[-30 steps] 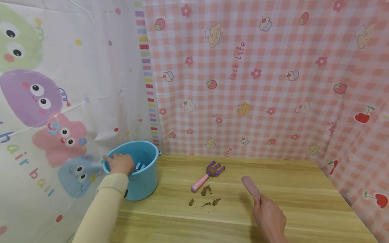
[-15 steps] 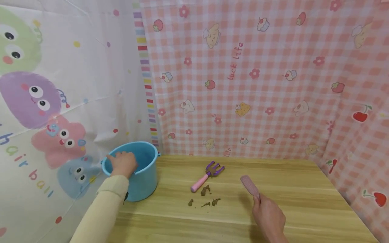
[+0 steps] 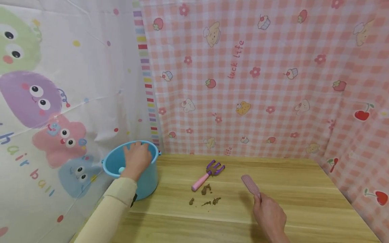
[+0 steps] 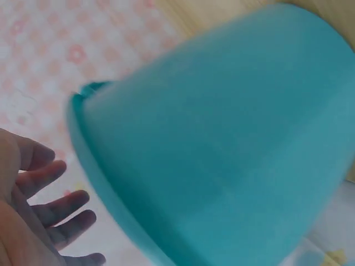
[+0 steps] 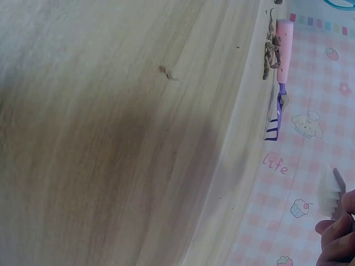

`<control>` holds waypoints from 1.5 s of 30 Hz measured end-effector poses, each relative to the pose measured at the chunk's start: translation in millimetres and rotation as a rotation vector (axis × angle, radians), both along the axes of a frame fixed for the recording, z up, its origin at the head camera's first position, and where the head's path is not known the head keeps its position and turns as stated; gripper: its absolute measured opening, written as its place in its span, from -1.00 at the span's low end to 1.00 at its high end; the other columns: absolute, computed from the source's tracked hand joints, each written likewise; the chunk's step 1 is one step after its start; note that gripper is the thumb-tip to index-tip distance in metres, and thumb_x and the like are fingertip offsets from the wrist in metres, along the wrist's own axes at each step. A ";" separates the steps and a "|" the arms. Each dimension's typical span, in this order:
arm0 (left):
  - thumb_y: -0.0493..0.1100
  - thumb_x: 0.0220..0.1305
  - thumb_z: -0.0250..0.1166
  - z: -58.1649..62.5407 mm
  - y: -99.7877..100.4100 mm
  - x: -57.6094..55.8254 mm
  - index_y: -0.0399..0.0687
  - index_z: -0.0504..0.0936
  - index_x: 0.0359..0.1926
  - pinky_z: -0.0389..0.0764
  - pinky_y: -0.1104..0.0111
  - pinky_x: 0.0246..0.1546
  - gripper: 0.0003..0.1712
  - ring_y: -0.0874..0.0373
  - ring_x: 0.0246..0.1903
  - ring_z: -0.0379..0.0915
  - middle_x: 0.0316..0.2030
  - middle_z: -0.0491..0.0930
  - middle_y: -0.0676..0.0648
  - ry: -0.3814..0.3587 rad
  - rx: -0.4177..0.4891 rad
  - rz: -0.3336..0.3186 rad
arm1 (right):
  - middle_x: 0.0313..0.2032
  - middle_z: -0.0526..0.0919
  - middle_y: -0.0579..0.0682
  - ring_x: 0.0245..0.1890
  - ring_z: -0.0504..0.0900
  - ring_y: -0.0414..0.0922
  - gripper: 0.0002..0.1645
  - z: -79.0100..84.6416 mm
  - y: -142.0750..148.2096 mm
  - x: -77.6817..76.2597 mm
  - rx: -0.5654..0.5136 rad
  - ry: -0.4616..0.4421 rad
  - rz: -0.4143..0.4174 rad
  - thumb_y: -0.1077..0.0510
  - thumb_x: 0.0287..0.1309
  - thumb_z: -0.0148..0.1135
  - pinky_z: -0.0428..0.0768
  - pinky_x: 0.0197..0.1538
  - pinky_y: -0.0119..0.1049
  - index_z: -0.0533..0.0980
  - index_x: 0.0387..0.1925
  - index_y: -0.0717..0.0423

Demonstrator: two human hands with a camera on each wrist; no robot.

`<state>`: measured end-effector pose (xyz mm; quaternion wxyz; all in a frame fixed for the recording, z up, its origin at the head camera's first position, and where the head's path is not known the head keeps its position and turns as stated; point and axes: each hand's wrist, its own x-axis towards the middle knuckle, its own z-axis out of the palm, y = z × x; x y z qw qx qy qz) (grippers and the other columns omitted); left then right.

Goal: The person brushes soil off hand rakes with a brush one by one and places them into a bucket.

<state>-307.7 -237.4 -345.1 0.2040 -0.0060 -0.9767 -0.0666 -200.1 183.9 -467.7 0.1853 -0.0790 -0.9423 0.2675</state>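
your right hand [image 3: 269, 216] grips the purple brush [image 3: 250, 185] by its handle end, fingers curled round it; head end points away from you, above the table [image 3: 319, 202], right of the fork. right wrist view shows pale bristles facing the tabletop, blurred. brush should be light, stiff in the back, soft in the bristles, not fragile. best hold is the handle, where you have it; fingers stay off the bristles there.

your left hand [image 3: 138, 158] is over the mouth of the blue bucket [image 3: 147, 182], fingers loose and spread in the left wrist view, nothing in them that i can see. bucket stands upright at the left; looks like thin plastic, light, likely to slide or tip if knocked. take it by the rim. pale blue round thing [image 3: 121, 170] shows just inside, can't tell what.

around: fork [image 3: 208, 176] lies between bucket and brush, pink handle toward you, brown stuff on the purple tines. hold it by the handle. brown clumps [image 3: 206, 189] sit just beside it, probably soft, smear risk. in the way: bucket wall for your left, fork for a sweep across. patterned cloth [image 3: 231, 101] hangs behind.
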 end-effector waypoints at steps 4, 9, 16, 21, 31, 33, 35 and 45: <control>-0.24 0.33 0.16 -1.7 18.7 -1.2 -0.21 0.62 0.10 0.24 -0.24 0.20 -0.65 -0.31 0.12 0.41 0.09 0.55 -0.30 0.124 -0.018 -0.071 | -0.43 0.64 0.20 -0.56 0.56 0.11 -0.73 0.4 0.1 -0.1 0.000 0.006 0.002 0.06 0.34 0.13 0.42 -0.56 0.04 0.62 -0.28 0.18; -0.28 0.28 0.24 -9.3 41.5 -1.2 -0.23 0.67 -0.06 0.49 -0.09 0.00 -0.77 -0.21 -0.02 0.53 -0.06 0.63 -0.23 0.291 -0.056 -0.207 | -0.45 0.63 0.17 -0.56 0.54 0.08 -0.72 0.2 -0.1 -0.3 -0.008 0.001 0.009 0.07 0.34 0.13 0.42 -0.57 0.02 0.62 -0.27 0.20; -0.27 0.23 0.29 -29.8 70.6 0.2 -0.17 0.68 -0.13 0.55 -0.01 -0.11 -0.82 -0.13 -0.10 0.56 -0.12 0.65 -0.18 0.355 -0.171 -0.324 | -0.47 0.62 0.10 -0.57 0.49 0.00 -0.69 -1.6 -0.2 -0.8 -0.014 -0.022 0.017 0.07 0.35 0.10 0.41 -0.57 -0.06 0.63 -0.19 0.23; -0.21 0.26 0.29 -51.8 86.0 0.3 -0.11 0.67 -0.10 0.54 0.02 -0.07 -0.80 -0.09 -0.09 0.55 -0.13 0.64 -0.13 0.287 -0.251 -0.341 | -0.46 0.63 0.12 -0.56 0.52 0.04 -0.71 -3.8 -0.1 -1.9 -0.015 -0.018 0.019 0.07 0.35 0.10 0.42 -0.57 -0.03 0.62 -0.25 0.20; 0.05 0.37 0.25 -106.1 98.2 -10.2 -0.06 0.65 0.07 0.46 -0.06 0.02 -0.62 -0.12 -0.01 0.53 -0.06 0.64 -0.15 -0.010 -0.195 -0.225 | -0.35 0.67 0.22 -0.50 0.59 0.09 -0.64 -4.9 -4.4 -3.3 -0.004 -0.035 0.027 0.06 0.36 0.11 0.47 -0.53 0.05 0.62 -0.08 0.26; 0.09 0.39 0.22 -114.2 98.8 -13.3 -0.05 0.63 0.12 0.45 -0.06 0.03 -0.57 -0.12 0.02 0.51 -0.03 0.63 -0.15 -0.051 -0.186 -0.197 | -0.38 0.66 0.20 -0.53 0.56 0.06 -0.65 -4.9 -4.5 -3.7 -0.001 -0.031 0.025 0.05 0.36 0.11 0.45 -0.55 0.04 0.63 -0.09 0.25; 0.10 0.40 0.20 -119.9 99.9 -15.7 -0.06 0.62 0.14 0.45 -0.07 0.03 -0.55 -0.13 0.02 0.51 -0.02 0.62 -0.17 -0.084 -0.164 -0.181 | -0.40 0.65 0.19 -0.54 0.56 0.06 -0.67 -5.2 -4.5 -4.0 0.002 -0.027 0.022 0.05 0.36 0.12 0.44 -0.55 0.04 0.64 -0.13 0.24; 0.15 0.36 0.24 -146.0 114.8 -23.8 -0.15 0.66 -0.08 0.49 -0.05 -0.10 -0.55 -0.14 -0.14 0.53 -0.23 0.62 -0.19 -0.179 -0.067 -0.145 | -0.30 0.68 0.25 -0.49 0.61 0.07 -0.61 -6.8 -6.2 -5.4 0.001 -0.078 0.053 0.07 0.37 0.10 0.49 -0.56 -0.01 0.59 -0.01 0.30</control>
